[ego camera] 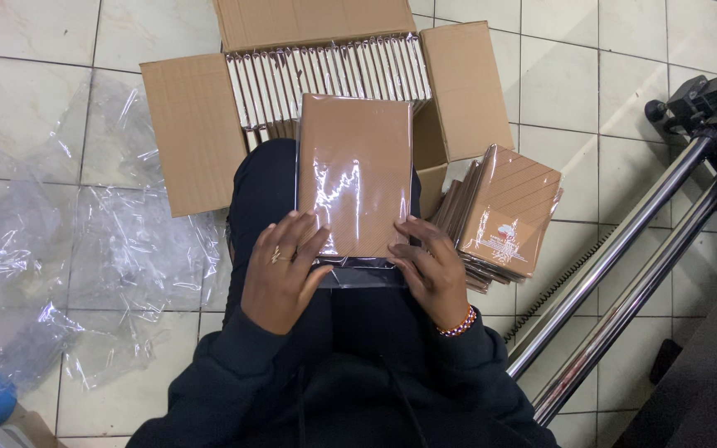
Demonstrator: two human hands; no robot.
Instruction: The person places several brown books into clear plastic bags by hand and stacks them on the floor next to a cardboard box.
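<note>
Tiled floor (591, 75); both hands' grip holds bagged notebook (354, 174).

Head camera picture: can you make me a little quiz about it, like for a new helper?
1. True or false: both hands hold the brown wrapped book.
2. What lies left of the person? A) clear plastic sheets B) shoes
3. Where does the cardboard box stand?

Key
1. True: left hand and right hand grip its lower edge.
2. A.
3. On the tiled floor, open, with books in a row.
</note>
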